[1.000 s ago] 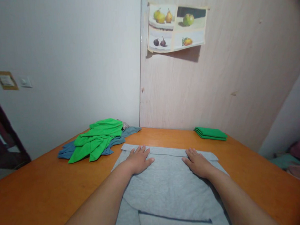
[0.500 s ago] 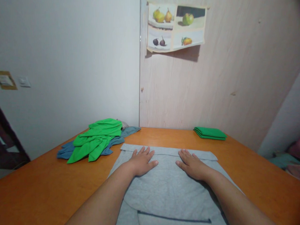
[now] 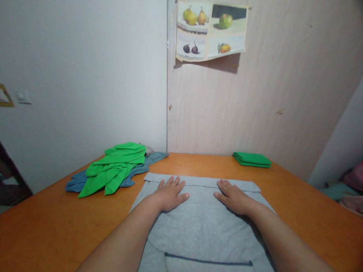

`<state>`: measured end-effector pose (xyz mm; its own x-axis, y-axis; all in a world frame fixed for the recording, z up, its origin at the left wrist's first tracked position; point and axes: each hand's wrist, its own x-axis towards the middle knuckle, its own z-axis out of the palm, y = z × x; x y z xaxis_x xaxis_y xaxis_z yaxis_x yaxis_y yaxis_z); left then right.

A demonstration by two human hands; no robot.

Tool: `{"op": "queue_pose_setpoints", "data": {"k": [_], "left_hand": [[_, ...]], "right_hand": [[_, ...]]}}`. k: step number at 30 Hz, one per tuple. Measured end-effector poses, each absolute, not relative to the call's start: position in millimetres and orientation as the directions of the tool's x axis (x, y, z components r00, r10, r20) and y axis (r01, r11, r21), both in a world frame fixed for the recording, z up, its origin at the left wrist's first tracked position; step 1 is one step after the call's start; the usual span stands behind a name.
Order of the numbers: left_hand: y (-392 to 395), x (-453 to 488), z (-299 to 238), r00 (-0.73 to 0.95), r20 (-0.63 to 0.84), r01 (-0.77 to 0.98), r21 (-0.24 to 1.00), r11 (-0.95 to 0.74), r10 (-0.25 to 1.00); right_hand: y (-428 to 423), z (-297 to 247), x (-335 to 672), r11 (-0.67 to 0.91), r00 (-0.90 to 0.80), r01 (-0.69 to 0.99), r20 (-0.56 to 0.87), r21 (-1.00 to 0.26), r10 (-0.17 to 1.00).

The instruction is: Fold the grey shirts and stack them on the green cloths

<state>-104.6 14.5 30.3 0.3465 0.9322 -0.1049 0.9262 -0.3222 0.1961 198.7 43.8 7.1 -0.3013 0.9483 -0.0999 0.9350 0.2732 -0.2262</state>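
A grey cloth garment (image 3: pixel 202 222) lies spread flat in front of me, with a narrow band folded along its far edge. Near the bottom of the view a dark-trimmed pocket opening runs across it. My left hand (image 3: pixel 171 194) rests palm down on the cloth's far left part, fingers spread over the band. On the far right part, my right hand (image 3: pixel 233 197) lies flat too, its fingertips on the band. Neither hand grips anything. My forearms cover parts of the garment's sides.
An orange-brown table (image 3: pixel 92 222) carries the cloth. At the back left is a loose heap with a bright green cloth (image 3: pixel 117 166) over a blue cloth (image 3: pixel 158 157). A folded green cloth (image 3: pixel 252 159) sits at the back right. Behind stands a wall with a fruit poster (image 3: pixel 211 30).
The view has shifted slightly. Both hands stay flat on the grey garment in nearly the same places.
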Motion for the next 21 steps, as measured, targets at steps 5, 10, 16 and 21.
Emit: {"op": "queue_pose_setpoints", "data": {"k": [5, 10, 16, 21], "left_hand": [[15, -105, 30, 0.349, -0.107, 0.925, 0.197, -0.324, 0.931], [12, -104, 33, 0.338, -0.102, 0.925, 0.218, -0.311, 0.936], [13, -108, 36, 0.347, -0.095, 0.914, 0.256, -0.314, 0.933], [19, -113, 37, 0.309, 0.018, 0.909, 0.289, -0.301, 0.951]], "right_hand": [[43, 7, 199, 0.281, -0.309, 0.933, -0.103, -0.224, 0.946], [43, 7, 199, 0.278, -0.306, 0.934, -0.098, -0.225, 0.947], [48, 2, 201, 0.283, -0.309, 0.933, -0.088, -0.224, 0.947], [45, 12, 200, 0.312, -0.327, 0.914, -0.016, -0.26, 0.945]]}}
